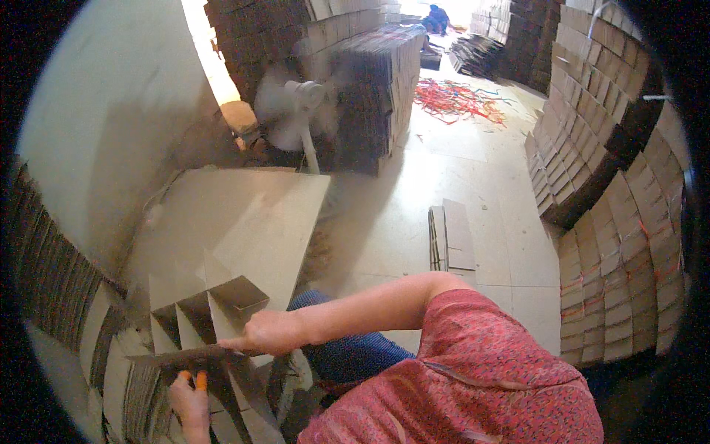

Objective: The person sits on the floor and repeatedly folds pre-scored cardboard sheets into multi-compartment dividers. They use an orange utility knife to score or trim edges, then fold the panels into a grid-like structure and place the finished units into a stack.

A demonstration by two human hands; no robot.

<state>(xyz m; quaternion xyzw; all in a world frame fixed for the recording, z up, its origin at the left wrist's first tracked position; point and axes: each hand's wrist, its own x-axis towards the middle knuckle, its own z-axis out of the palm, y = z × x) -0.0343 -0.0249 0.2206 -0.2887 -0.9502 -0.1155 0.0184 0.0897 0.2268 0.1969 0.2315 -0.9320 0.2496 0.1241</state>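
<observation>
A cardboard divider (196,314) of crossed brown strips, with open cells between them, stands at the near edge of the table on the left. Along its near side runs a long cardboard strip (174,357). My right hand (272,331) is closed at the strip's right end, its index finger laid along the top edge. Below the strip is my left hand (191,403), fingers bent up against the cardboard, with orange covers on two fingertips. Its thumb is hard to make out. More cardboard strips (248,407) lie under and beside the left hand.
The pale table (244,203) extends beyond the divider. Flat cardboard stacks (55,259) line the left side, with tall bundles (629,259) on the right. A fan (303,100) stands behind the table. Flat cardboard (451,237) and colourful straps (458,102) lie on the floor; a person (436,20) is far back.
</observation>
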